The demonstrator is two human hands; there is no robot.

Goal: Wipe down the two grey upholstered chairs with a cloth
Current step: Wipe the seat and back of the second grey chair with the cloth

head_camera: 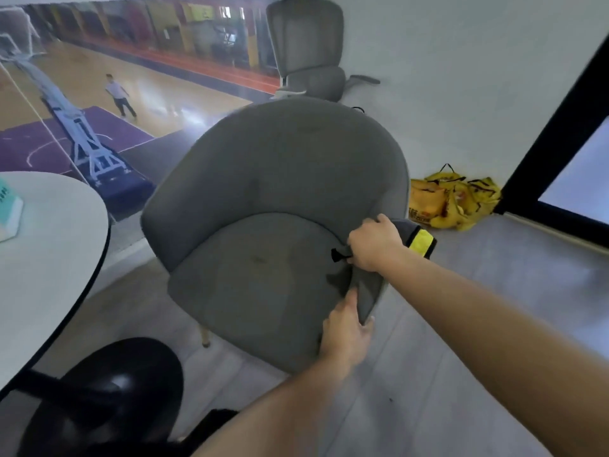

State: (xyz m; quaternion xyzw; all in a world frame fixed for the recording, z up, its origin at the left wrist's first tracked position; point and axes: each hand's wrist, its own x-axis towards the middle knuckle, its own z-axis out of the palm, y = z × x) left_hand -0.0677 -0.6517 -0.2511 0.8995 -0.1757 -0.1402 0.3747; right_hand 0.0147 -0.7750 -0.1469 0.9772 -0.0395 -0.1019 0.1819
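A grey upholstered tub chair (pixel 273 179) stands in the middle of the view, its seat facing me. My right hand (pixel 374 244) presses a grey cloth with a yellow edge (pixel 420 240) against the chair's right arm, fingers closed over it; a small black loop sticks out by the thumb. My left hand (pixel 346 328) grips the front right corner of the chair's arm, thumb on the inside. Only one upholstered chair is in view.
A round white table (pixel 49 275) with a black base (pixel 108 390) stands at the left. A grey mesh office chair (pixel 306 47) is behind, against the wall. Yellow bags (pixel 451 199) lie on the floor at the right, beside a black-framed window (pixel 560 133).
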